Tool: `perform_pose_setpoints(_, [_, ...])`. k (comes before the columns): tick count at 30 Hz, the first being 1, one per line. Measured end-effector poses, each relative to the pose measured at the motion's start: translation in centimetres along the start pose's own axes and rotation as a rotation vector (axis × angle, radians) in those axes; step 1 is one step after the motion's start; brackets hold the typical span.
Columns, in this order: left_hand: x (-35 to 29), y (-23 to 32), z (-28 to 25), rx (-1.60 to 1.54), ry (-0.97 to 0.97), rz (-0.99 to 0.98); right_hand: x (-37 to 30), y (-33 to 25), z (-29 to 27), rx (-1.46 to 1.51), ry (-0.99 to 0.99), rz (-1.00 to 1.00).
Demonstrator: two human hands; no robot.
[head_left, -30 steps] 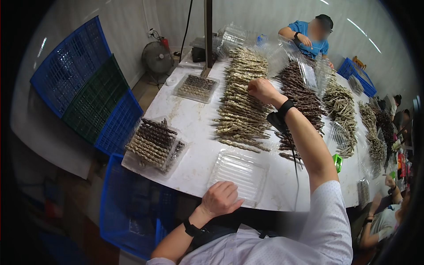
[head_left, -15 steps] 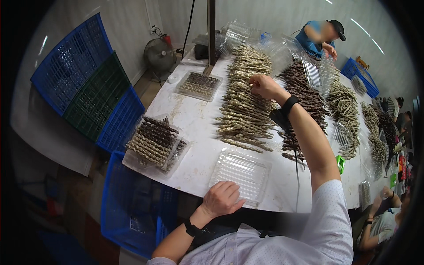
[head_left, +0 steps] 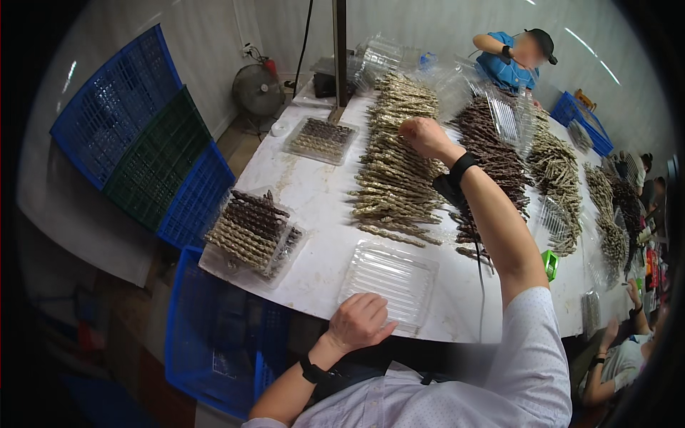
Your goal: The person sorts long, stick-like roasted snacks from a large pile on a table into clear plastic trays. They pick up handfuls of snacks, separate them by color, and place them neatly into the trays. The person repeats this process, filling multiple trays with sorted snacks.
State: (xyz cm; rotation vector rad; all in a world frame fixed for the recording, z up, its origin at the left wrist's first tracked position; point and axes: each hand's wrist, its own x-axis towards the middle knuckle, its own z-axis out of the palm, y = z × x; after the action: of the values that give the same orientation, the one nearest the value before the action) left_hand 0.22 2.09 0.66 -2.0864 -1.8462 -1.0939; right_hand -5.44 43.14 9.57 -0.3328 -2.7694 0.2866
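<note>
My right hand [head_left: 427,138] reaches over a long pile of pale, knobbly twisted sticks [head_left: 396,178]. Its fingers are bent together in a pinch at the pile, and what they hold is hidden beneath them. Near the table's front edge, my left hand [head_left: 360,321] lies with bent fingers on the front left corner of a clear plastic tray [head_left: 392,279]. The tray is ribbed with long grooves, and no sticks lie in it. Dark brown sticks [head_left: 492,150] form another pile just right of the pale one.
Filled trays [head_left: 250,232] are stacked at the table's left corner; another filled tray [head_left: 321,140] lies behind. A blue crate [head_left: 214,335] stands below the left edge. A post [head_left: 340,57] rises at the back. A co-worker [head_left: 510,64] sits across. A dark cord [head_left: 481,299] hangs near my right arm.
My right hand has shifted slightly left over the pale sticks. My left hand and the tray stay put. The co-worker across has raised an arm toward the head.
</note>
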Motion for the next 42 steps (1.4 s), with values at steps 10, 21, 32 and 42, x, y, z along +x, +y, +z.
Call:
perform_pose_setpoints(10, [0.1,0.0,0.1,-0.008,0.001,0.009,-0.4,-0.3,-0.2,-0.09,-0.046,-0.09])
perform_pose_setpoints(21, [-0.1,0.0,0.0,-0.005,0.019,0.015,-3.3,-5.0,-7.2,0.771,0.367,0.337])
perform_pose_setpoints(32, [0.0,0.1,0.1,-0.008,0.027,0.0,-9.4,-6.4,-0.8,1.587,0.197,1.015])
perform_pose_setpoints(42, [-0.1,0.0,0.2,-0.021,0.008,0.0,-8.5,-6.3,-2.0,0.984,-0.232,0.57])
